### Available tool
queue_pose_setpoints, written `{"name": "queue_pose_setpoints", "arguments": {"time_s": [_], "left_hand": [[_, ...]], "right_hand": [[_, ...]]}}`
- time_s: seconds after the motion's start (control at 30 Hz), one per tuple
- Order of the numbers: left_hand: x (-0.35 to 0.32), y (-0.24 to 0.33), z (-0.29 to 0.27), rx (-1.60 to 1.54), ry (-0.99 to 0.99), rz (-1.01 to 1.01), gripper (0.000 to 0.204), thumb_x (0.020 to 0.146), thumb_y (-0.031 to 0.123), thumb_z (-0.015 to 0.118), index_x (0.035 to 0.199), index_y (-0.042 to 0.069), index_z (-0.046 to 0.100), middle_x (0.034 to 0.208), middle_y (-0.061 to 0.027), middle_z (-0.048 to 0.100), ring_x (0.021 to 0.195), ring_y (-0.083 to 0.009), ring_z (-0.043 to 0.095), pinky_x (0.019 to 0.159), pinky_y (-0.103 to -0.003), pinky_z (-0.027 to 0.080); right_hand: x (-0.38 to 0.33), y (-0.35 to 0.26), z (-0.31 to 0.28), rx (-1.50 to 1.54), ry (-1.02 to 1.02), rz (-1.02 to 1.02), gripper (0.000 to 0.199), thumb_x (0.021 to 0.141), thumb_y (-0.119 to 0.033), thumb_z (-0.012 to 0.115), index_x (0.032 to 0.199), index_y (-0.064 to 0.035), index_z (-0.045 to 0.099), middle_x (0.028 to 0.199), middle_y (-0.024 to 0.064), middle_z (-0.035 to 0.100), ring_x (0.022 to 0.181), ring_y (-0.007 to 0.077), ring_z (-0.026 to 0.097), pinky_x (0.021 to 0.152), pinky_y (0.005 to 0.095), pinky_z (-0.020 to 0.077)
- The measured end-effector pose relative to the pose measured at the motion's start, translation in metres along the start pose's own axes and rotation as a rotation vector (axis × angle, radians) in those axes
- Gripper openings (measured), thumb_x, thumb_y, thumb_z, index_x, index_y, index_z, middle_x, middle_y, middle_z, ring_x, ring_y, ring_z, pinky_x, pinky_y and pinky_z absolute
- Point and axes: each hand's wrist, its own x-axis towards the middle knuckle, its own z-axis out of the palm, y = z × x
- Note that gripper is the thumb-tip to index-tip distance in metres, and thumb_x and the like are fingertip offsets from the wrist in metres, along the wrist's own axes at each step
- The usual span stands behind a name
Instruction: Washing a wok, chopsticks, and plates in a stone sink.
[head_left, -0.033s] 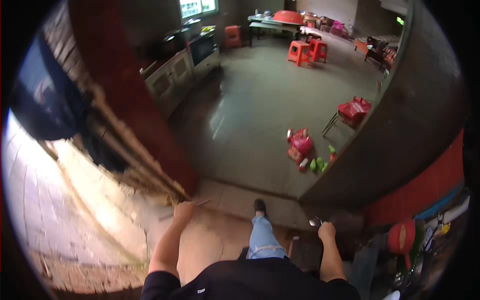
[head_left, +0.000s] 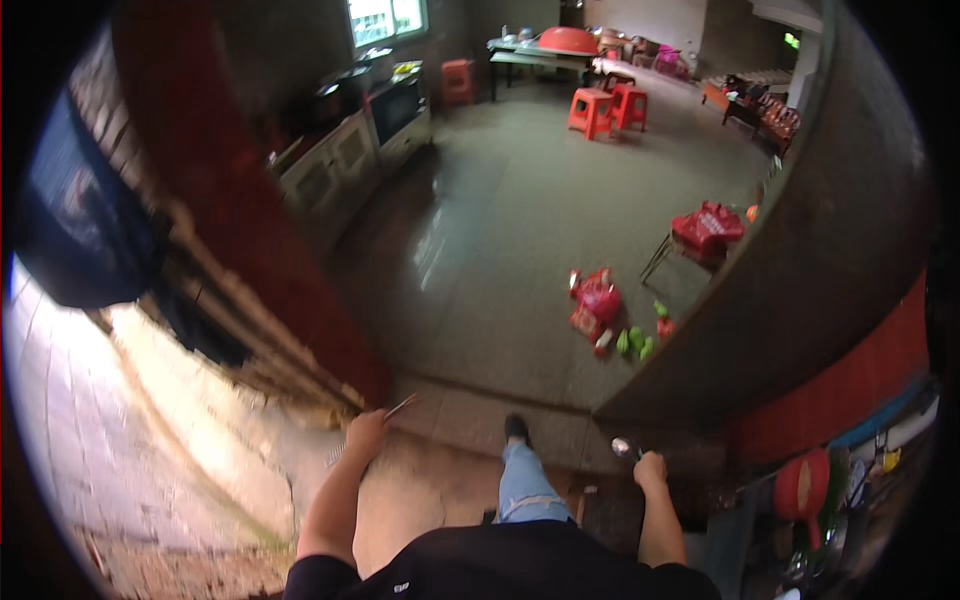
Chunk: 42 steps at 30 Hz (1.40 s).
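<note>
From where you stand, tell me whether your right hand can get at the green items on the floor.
Probably not: the green items lie past the threshold, well ahead of the right hand, which is also holding a shiny-headed utensil.

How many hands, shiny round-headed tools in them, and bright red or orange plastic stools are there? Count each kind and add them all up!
Left hand and right hand: 2
Shiny round-headed tool: 1
Bright red or orange plastic stools: 3
Total: 6

Silvery utensil (head_left: 621, 446), light-blue jeans (head_left: 527, 481), black shirt (head_left: 500, 565), orange-red stools (head_left: 591, 106), green vegetables (head_left: 637, 339), red basin (head_left: 568, 40)
</note>
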Motion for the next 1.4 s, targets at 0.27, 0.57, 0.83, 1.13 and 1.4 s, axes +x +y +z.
{"name": "queue_pose_setpoints", "arguments": {"time_s": [0.27, 0.57, 0.83, 1.13, 1.4], "left_hand": [[0.202, 0.05, -0.096, -0.429, -0.001, -0.145, 0.027, 0.083, 0.029, 0.057, 0.089, 0.004, 0.063, 0.061, -0.0117, 0.059, 0.058, -0.0233, 0.06, 0.056, -0.034, 0.045], [0.375, 0.045, -0.194, -0.793, 0.174, -0.262, 0.025, 0.086, 0.024, 0.057, 0.092, 0.0, 0.062, 0.055, -0.0013, 0.053, 0.051, -0.0072, 0.051, 0.047, -0.025, 0.04], [0.524, -0.017, -0.242, -0.942, 0.283, -0.257, 0.027, 0.085, 0.026, 0.056, 0.097, 0.002, 0.062, 0.062, -0.004, 0.056, 0.057, -0.0087, 0.052, 0.054, -0.026, 0.042], [0.63, -0.085, -0.281, -0.957, 0.494, -0.343, 0.031, 0.085, 0.031, 0.058, 0.098, 0.003, 0.062, 0.071, -0.0111, 0.061, 0.06, -0.0134, 0.056, 0.057, -0.029, 0.044], [0.689, -0.14, -0.305, -1.027, 0.71, -0.774, 0.03, 0.084, 0.03, 0.059, 0.1, 0.005, 0.062, 0.072, -0.0078, 0.062, 0.058, -0.0108, 0.056, 0.055, -0.028, 0.044]], "right_hand": [[0.197, -0.219, -0.119, 0.216, -0.253, -0.213, 0.031, 0.075, -0.024, 0.048, 0.088, -0.0001, 0.063, 0.091, 0.0249, 0.06, 0.09, 0.0389, 0.058, 0.078, 0.0445, 0.0456], [0.361, -0.514, -0.2, 0.399, -0.494, -0.663, 0.031, 0.077, -0.023, 0.049, 0.089, -0.0002, 0.064, 0.072, 0.0161, 0.063, 0.065, 0.028, 0.061, 0.062, 0.0378, 0.0474], [0.411, -0.726, -0.26, 0.907, -0.742, -0.532, 0.023, 0.077, -0.01, 0.062, 0.093, 0.0066, 0.061, 0.067, 0.0077, 0.062, 0.051, 0.0091, 0.054, 0.044, 0.0205, 0.0402], [0.465, -0.978, -0.256, 0.699, -0.856, -0.749, 0.015, 0.079, -0.008, 0.056, 0.082, 0.0051, 0.062, 0.064, 0.0077, 0.061, 0.044, 0.0066, 0.044, 0.039, 0.0214, 0.0322], [0.417, -1.292, -0.221, 0.418, -1.22, -1.253, 0.016, 0.084, -0.011, 0.05, 0.083, 0.0008, 0.061, 0.064, 0.0032, 0.056, 0.048, 0.0067, 0.044, 0.043, 0.0215, 0.0344]]}}
